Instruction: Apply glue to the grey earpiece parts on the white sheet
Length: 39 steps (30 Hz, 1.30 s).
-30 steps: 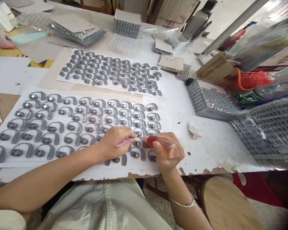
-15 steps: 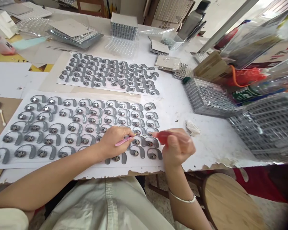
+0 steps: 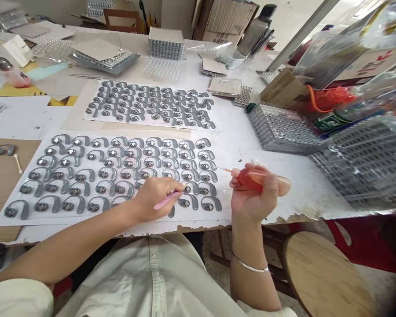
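My left hand (image 3: 153,198) is closed around a thin pink stick (image 3: 166,200). Its tip meets one of the grey ear-hook pieces on the white sheet; what the fingertips cover is hidden. To the right of the sheet, my right hand (image 3: 252,202) grips a red squeeze bottle (image 3: 249,179) lying nearly level, its thin needle tip (image 3: 226,170) pointing left, apart from the pieces. Rows of grey ear-hook pieces (image 3: 211,203), each with a round metallic part, cover the near sheet (image 3: 61,219). My left hand hides several of them.
A second sheet of ear-hook pieces (image 3: 140,103) lies behind. On the right stand stacked clear trays (image 3: 284,130) and a grey rack-like stack (image 3: 369,165). Cardboard (image 3: 6,193) at left bears a white swab (image 3: 18,164) and one loose piece. A wooden stool (image 3: 323,273) is below the table edge.
My right hand has moved right, away from the ear-hook pieces, and turned so the bottle's needle tip shows. My left hand stays at nearly the same piece with the pink stick. The view has shifted slightly.
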Each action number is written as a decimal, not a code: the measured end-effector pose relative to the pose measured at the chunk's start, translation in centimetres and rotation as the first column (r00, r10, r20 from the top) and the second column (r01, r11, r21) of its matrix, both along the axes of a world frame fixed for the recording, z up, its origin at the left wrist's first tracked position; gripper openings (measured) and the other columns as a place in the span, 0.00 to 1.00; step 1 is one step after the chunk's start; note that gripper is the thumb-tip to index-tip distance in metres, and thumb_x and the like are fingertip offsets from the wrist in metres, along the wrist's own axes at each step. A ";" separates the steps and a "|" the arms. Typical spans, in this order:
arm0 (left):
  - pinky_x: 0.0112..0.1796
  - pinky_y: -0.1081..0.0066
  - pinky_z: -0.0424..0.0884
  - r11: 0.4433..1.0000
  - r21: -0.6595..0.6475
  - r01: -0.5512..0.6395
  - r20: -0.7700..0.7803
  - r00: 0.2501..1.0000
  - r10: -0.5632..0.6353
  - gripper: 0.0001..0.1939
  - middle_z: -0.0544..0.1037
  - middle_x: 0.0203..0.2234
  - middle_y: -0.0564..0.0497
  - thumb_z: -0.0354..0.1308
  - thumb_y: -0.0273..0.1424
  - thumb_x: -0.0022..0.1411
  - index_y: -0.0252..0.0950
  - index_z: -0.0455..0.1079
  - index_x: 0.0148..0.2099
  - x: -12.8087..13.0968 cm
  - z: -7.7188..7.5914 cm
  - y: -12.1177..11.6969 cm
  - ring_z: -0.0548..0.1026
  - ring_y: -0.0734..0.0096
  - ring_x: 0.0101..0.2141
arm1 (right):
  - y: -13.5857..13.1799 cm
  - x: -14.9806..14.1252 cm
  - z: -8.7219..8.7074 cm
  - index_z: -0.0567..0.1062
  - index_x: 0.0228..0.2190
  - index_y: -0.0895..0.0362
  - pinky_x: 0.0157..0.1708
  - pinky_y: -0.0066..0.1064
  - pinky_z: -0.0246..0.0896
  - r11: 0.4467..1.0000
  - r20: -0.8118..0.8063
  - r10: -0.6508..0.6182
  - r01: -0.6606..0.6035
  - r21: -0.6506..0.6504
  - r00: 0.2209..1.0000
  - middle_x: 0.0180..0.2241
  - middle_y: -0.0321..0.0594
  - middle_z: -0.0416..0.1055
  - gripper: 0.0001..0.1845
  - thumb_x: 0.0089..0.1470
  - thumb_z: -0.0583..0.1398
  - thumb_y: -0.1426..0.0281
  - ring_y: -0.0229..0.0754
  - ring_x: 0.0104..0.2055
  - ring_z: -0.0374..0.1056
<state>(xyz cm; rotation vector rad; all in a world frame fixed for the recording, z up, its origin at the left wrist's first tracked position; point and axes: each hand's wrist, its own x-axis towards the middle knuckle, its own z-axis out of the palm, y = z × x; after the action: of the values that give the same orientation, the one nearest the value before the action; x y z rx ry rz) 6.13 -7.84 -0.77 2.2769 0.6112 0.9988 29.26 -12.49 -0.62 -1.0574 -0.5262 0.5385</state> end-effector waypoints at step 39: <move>0.19 0.71 0.69 0.853 0.478 0.209 -0.469 0.882 0.046 0.08 0.76 0.32 0.42 0.48 0.24 0.61 0.30 0.68 0.36 0.4 -2.8 -2.8 0.72 0.70 0.22 | 0.2 -4.1 -2.6 0.72 0.26 0.56 0.26 0.35 0.64 0.992 0.804 0.043 -0.120 0.035 0.592 0.24 0.36 0.70 0.06 0.52 0.62 0.69 0.39 0.25 0.67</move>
<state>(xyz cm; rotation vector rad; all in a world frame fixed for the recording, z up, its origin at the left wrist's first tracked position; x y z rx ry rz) 6.56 -10.59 -3.55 3.0469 0.4535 0.6083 25.15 -12.28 -3.17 -1.1688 -1.4071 0.0652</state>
